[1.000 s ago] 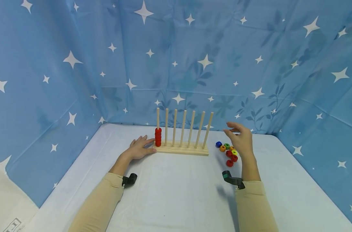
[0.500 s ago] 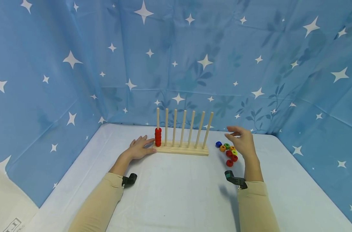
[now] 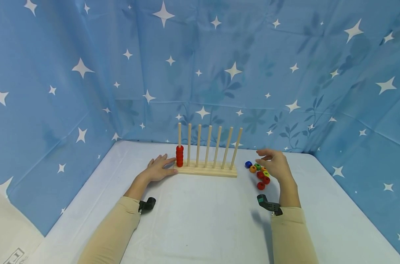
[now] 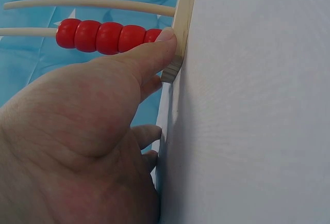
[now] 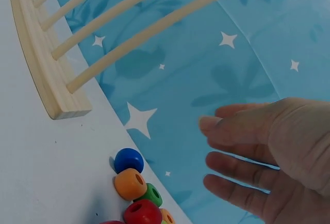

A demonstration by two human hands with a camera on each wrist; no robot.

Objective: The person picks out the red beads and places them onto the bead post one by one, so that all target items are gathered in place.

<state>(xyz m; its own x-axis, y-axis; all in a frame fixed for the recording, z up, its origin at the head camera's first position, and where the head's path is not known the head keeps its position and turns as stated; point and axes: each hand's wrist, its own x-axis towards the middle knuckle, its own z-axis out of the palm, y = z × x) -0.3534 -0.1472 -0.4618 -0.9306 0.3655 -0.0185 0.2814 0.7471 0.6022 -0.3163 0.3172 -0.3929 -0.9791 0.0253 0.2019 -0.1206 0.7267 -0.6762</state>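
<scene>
At the left end of a wooden bead rack [image 3: 206,170], my left hand [image 3: 157,169] pinches the base between thumb and index finger. The left wrist view has its thumb on the base beside several red beads [image 4: 109,37] stacked on the end peg; the other fingers lie loose. My right hand [image 3: 276,165] hangs over a group of loose beads, fingers gently bent and nothing between them. From the right wrist, I see a blue bead [image 5: 129,160], an orange bead [image 5: 130,184], a green bead [image 5: 149,195] and a red bead [image 5: 143,212] below and left of that hand.
Several bare pegs [image 3: 208,146] rise from the rack's base to the right of the red stack. A white cloth [image 3: 200,220] covers the table. Behind and at both sides hangs a blue curtain [image 3: 200,47] with white stars.
My right hand has come down toward the loose beads and shifted slightly right. The left hand, the rack and the beads stay where they were.
</scene>
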